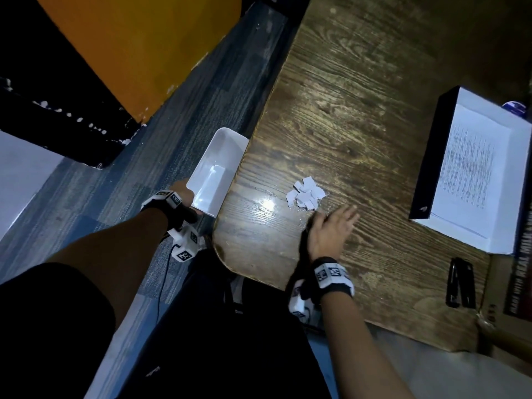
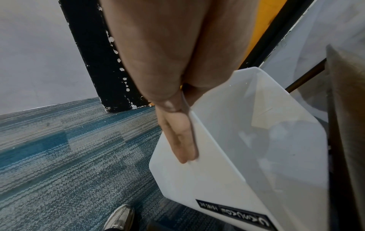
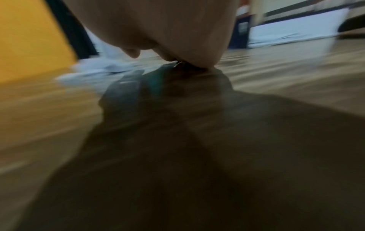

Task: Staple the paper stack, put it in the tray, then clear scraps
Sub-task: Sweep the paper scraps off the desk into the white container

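Left hand (image 2: 177, 132) grips empty white bin (image 1: 214, 171); right hand (image 1: 331, 231) flat, fingers spread; tray (image 1: 426, 165) holds paper stack (image 1: 466, 174).

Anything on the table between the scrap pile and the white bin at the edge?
Nothing visible. Bare table lies between the scrap pile and the white bin, which the left hand holds at the edge.

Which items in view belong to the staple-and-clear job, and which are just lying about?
Job:
- paper scraps, piled on the table
- white bin, held at the table edge by the left hand
- right hand, flat beside the scraps
- tray with paper stack inside
- stapler

Lying about:
- book at the right edge
- shoe on the carpet
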